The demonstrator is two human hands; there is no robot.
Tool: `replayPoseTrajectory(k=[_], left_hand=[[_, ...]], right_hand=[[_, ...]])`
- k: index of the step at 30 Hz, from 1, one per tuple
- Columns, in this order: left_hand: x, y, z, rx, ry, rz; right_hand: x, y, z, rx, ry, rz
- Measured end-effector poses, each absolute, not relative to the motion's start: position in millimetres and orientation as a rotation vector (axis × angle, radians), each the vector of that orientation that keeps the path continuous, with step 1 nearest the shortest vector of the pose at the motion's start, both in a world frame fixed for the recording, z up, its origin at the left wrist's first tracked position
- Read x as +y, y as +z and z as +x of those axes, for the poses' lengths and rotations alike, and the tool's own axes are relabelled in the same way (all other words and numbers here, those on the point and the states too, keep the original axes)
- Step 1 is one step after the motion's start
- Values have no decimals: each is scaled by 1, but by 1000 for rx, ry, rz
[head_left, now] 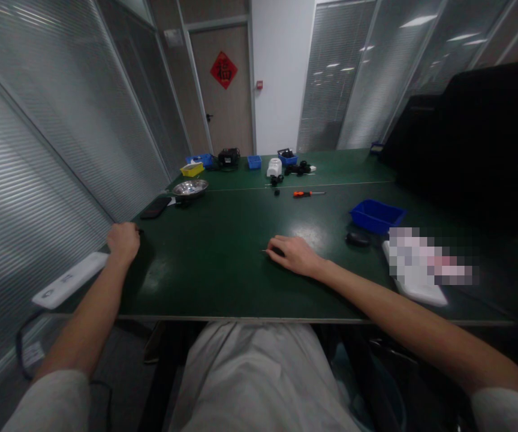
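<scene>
My left hand (124, 241) is closed at the left edge of the green table (205, 264), just above a long white power strip (72, 279). A small dark thing shows by its fingers, too small to name. Near the middle of the table, my right hand (292, 254) rests with its fingers pinched together. A thin, short tip sticks out to the left of those fingers, and I cannot make out what it belongs to. An orange and black screwdriver (308, 194) lies farther back, beyond my right hand.
A blue tray (377, 216), a black mouse (358, 240) and a white device (421, 294) are at the right. A metal bowl (190, 189) and a dark phone (156, 207) lie back left. Small bins, a white gadget (274, 167) and black parts line the far side.
</scene>
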State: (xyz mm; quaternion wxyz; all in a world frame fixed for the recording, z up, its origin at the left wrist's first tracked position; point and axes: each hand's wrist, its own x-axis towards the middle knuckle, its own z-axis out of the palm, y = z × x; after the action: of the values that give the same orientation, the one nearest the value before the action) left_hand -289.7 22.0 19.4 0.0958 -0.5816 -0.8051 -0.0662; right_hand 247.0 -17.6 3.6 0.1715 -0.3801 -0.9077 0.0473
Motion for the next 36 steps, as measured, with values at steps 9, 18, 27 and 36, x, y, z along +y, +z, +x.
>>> replayPoseTrajectory(k=[9,18,27,36], left_hand=[[19,23,-280,-2330,-134,-1619],[11,36,-145,-1826,-469,-2360],[-15,25,-7,-1233,-535,-2984],[-4,5,-16,-1387,-993,-3201]], right_hand=[[-19,6,246,-2582,111,-1071],[-17,2,247,-2560,117,-1078],[-17,2,248,-2552,107,-1095],[-18,2,247,-2564,108,-1075]])
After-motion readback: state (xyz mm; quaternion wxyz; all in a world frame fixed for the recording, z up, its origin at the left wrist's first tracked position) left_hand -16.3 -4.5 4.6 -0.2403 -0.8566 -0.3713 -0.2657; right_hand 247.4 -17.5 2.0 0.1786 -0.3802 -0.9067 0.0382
